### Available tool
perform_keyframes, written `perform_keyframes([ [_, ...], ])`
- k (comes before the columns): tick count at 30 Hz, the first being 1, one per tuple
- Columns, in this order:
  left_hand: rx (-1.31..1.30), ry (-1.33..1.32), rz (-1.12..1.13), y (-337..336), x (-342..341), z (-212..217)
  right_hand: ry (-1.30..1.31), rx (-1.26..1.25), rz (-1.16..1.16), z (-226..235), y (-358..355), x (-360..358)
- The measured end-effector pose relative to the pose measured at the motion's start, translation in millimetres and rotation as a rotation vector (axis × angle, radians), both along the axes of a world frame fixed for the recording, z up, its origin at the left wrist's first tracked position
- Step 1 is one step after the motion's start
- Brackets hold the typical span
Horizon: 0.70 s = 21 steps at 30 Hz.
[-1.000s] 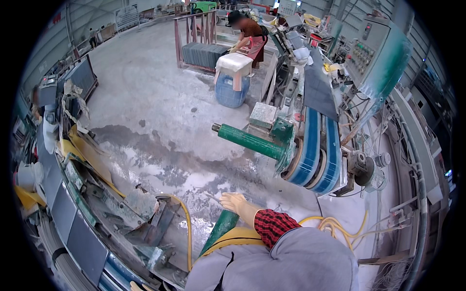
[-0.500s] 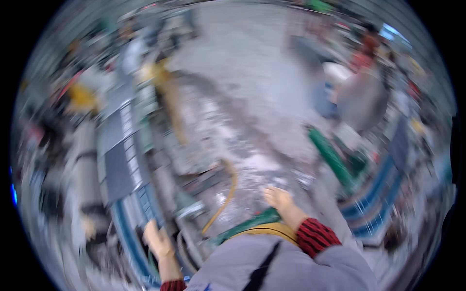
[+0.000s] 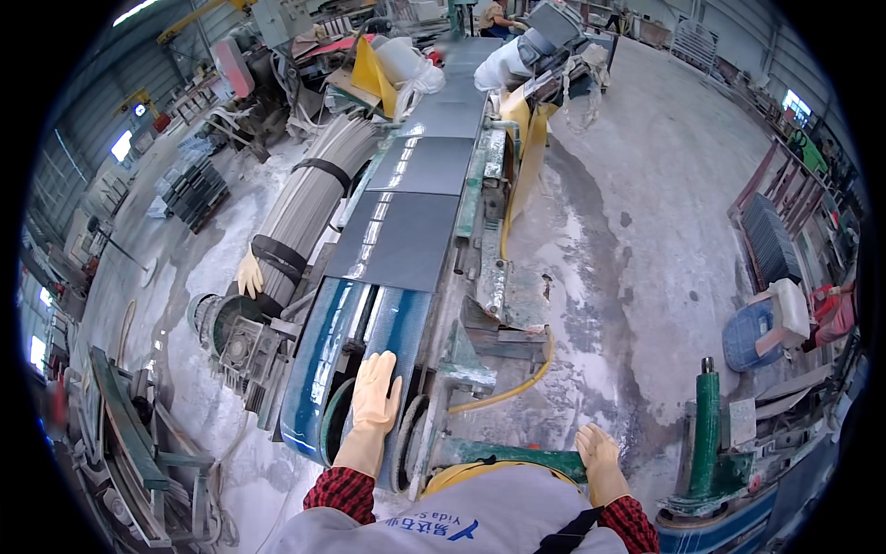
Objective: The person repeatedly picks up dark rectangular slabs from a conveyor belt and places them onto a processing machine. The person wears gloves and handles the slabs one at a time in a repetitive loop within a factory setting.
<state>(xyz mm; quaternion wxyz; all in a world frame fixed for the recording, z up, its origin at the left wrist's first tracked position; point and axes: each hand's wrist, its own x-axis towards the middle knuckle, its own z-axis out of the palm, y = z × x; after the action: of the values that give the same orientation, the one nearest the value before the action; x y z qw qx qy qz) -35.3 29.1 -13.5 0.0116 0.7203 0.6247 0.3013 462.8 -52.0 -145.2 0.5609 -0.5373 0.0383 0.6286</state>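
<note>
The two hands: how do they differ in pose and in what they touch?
The left hand lies flat, fingers forward, on the blue belt; the right hand hangs lower, off the belt, by the green frame. The left reaches farther ahead than the right. Both wear pale gloves and plaid cuffs, and neither holds anything.

Even daylight fills the hall — bright and soft, with only faint shadows under the machinery. It comes from windows along the left wall [image 3: 122, 144], which burn out to white, from an opening at the far right [image 3: 796, 103], and from a strip lamp overhead [image 3: 135, 11]. The dark slabs [image 3: 399, 231] on the conveyor carry pale streaks of reflected light, and the wet blue belt [image 3: 325, 360] shines. The pale, dusty floor [image 3: 628, 240] is close to overexposed. Focus is crisp in the middle; the gloved left hand [image 3: 377, 399] shows clean edges. Toward the rim straight lines bow strongly, detail softens and smears, and a black round border closes the frame — the corners hold nothing.
</note>
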Motion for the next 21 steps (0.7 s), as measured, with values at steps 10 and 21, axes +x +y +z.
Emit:
perform_keyframes([
  [10, 0.017, 0.017, -0.006, -4, 1, 0, -0.017, -0.013, -0.031, 7, 0, -7],
  [21, 0.016, 0.014, -0.006, -13, 0, 5, -0.062, -0.004, -0.025, 9, 0, -11],
])
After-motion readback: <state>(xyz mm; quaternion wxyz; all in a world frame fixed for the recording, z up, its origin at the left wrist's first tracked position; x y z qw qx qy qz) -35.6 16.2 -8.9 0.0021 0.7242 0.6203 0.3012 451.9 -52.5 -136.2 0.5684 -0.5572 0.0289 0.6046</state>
